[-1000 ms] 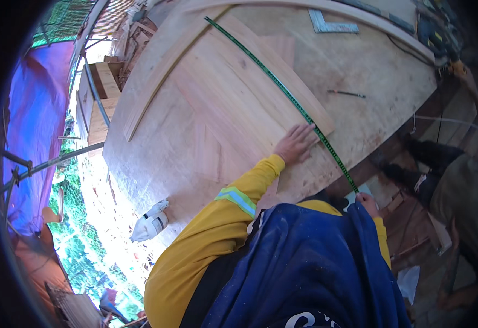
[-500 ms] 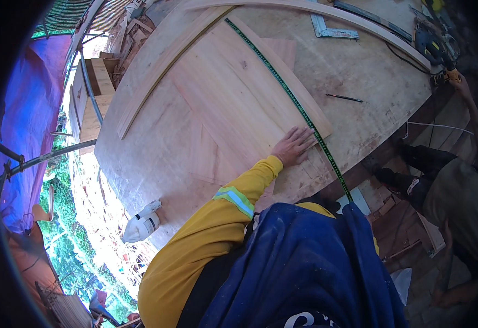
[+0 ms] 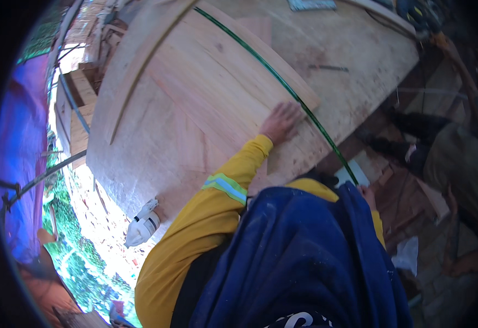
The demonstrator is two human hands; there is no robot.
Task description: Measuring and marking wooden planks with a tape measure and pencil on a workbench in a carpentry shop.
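Head | left hand (image 3: pixel 281 121) flat, grip released, on plywood sheet (image 3: pixel 206 98) | green strip (image 3: pixel 282 85) just beside

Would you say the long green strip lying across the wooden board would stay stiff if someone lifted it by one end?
Probably not: the green strip is very thin and long, so it would likely sag or whip. It looks light, and the left hand pressing beside it suggests it shifts easily on the smooth wooden board. Being flat, it seems unlikely to roll.
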